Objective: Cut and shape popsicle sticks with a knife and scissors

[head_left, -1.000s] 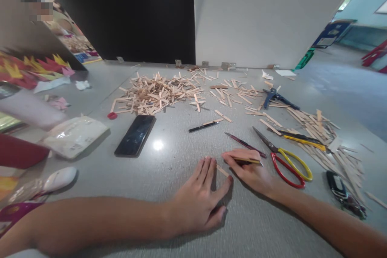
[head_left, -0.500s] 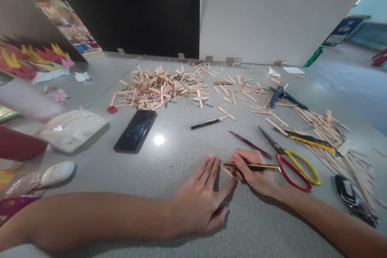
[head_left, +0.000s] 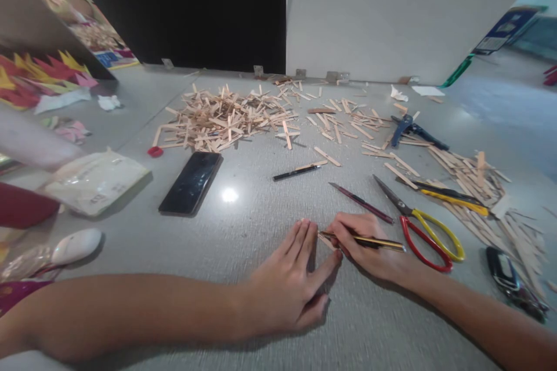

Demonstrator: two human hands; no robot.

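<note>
My left hand [head_left: 290, 278] lies on the grey tabletop with its fingers stretched out. Its thumb and fingertips rest around a short pale wooden stick [head_left: 327, 242], partly hidden between the hands. A slim black-and-yellow pencil [head_left: 378, 242] is pinched in my right hand [head_left: 362, 243], its tip low over the stick's upper end. Just beyond that hand is a dark red craft knife [head_left: 363, 203] with a pointed blade. Scissors [head_left: 411, 211] with one red and one yellow handle lie open to its right.
A heap of wooden sticks [head_left: 226, 119] spreads toward the back. A phone [head_left: 191, 184], a black pen [head_left: 296, 173], blue pliers [head_left: 402, 130], a yellow-black cutter [head_left: 455, 200] and keys [head_left: 505, 272] lie around. Left are a plastic packet [head_left: 98, 179] and white mouse [head_left: 78, 245]. Upright panels [head_left: 374, 17] stand behind.
The camera view has tilted down slightly, shifting the background upward. Both hands, the stick and the pencil hold nearly the same positions.
</note>
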